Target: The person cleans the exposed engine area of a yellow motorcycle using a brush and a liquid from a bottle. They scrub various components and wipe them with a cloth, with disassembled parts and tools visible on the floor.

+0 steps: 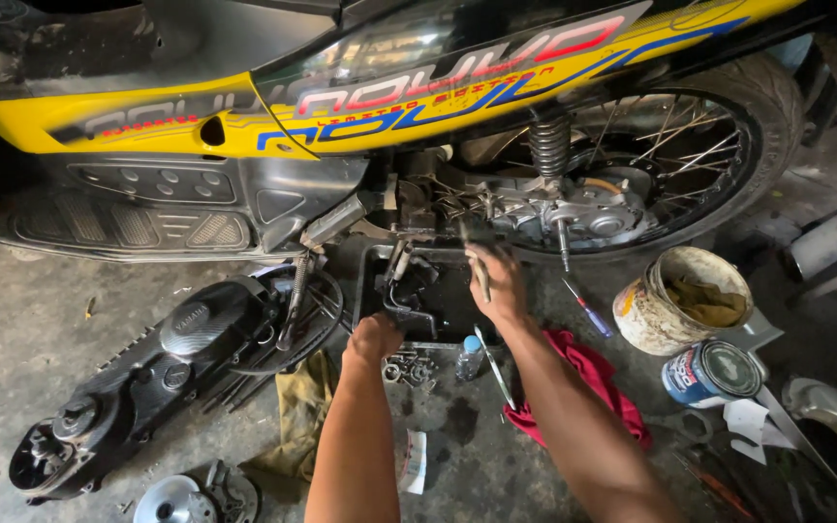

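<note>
One head camera looks steeply down, close over the motorbike flank and near floor

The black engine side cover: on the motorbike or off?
Off. The black engine side cover lies on the concrete floor, left of the left hand.

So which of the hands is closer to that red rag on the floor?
The right hand. It works above the red rag, whose cloth lies beside that forearm. The left hand is farther off, across the black tray.
</note>
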